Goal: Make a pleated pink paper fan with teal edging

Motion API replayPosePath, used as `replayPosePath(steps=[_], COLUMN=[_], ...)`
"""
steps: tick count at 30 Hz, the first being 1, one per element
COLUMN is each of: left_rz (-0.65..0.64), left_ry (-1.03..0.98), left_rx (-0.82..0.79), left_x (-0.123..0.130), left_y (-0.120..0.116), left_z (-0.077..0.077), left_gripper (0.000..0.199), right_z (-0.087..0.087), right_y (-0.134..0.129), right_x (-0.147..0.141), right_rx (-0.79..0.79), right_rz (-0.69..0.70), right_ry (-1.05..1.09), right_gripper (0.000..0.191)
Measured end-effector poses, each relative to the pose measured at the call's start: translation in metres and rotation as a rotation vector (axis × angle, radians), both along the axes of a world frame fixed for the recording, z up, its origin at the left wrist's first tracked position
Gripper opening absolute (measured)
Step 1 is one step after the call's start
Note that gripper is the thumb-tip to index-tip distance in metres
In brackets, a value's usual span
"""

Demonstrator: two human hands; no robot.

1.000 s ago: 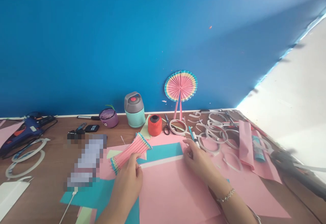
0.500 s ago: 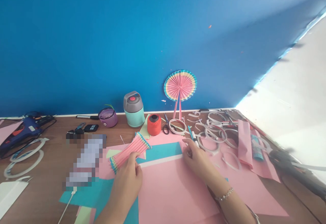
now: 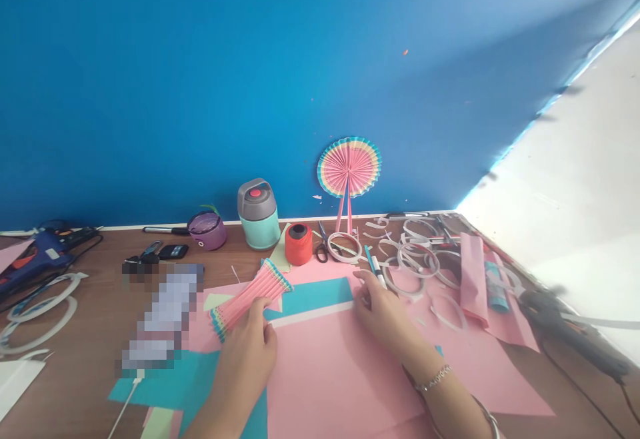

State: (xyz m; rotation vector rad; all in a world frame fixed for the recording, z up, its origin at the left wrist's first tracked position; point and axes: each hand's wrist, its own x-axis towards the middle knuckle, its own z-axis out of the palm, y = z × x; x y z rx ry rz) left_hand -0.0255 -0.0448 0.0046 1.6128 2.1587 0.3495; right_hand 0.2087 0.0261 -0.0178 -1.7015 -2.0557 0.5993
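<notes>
In front of me lies a layered paper sheet (image 3: 335,366), mostly pink, with a white band and a teal strip (image 3: 313,296) along its far end. My left hand (image 3: 250,346) has its bent thumb and index finger closed at the sheet's far left corner, beside a pleated pink paper strip (image 3: 253,298) with teal and cream ends. At the far right corner, my right hand (image 3: 383,312) is curled closed on the edge, index finger stretched forward. The undersides of both hands are hidden. Markers (image 3: 377,271) lie just beyond my right fingertips.
A round pleated paper fan (image 3: 349,167) stands against the blue wall. Along the back are a red thread spool (image 3: 299,244), scissors (image 3: 323,250), a teal flask (image 3: 259,219) and a purple cup (image 3: 207,230). Tape rings (image 3: 419,260) crowd the right; glue guns (image 3: 570,332) lie at both sides.
The whole view has shifted slightly, so things appear a little further left. Both hands stay at the same corners of the sheet, with almost no change in pose.
</notes>
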Motion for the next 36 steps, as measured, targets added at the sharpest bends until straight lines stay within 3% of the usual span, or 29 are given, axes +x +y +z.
replayPosePath(steps=[6, 14, 27, 31, 36], left_rz=[-0.013, -0.035, -0.013, -0.039, -0.139], left_ry=[0.056, 0.183, 0.252, 0.249, 0.255], left_rx=[-0.009, -0.011, -0.076, -0.083, -0.051], left_x=[0.002, 0.006, 0.003, 0.002, 0.002], left_y=[0.002, -0.002, -0.007, -0.009, -0.011], left_z=[0.0, -0.002, 0.0, -0.001, -0.005], left_gripper=[0.034, 0.029, 0.019, 0.02, 0.029], right_z=[0.002, -0.008, -0.018, -0.013, 0.005], right_y=[-0.002, -0.007, -0.007, -0.009, -0.008], right_x=[-0.003, -0.005, -0.006, -0.006, -0.001], right_rx=[0.039, 0.202, 0.159, 0.159, 0.1], right_rz=[0.005, -0.003, -0.008, -0.019, -0.035], right_ry=[-0.062, -0.158, -0.131, -0.116, -0.081], right_gripper=[0.044, 0.044, 0.055, 0.054, 0.04])
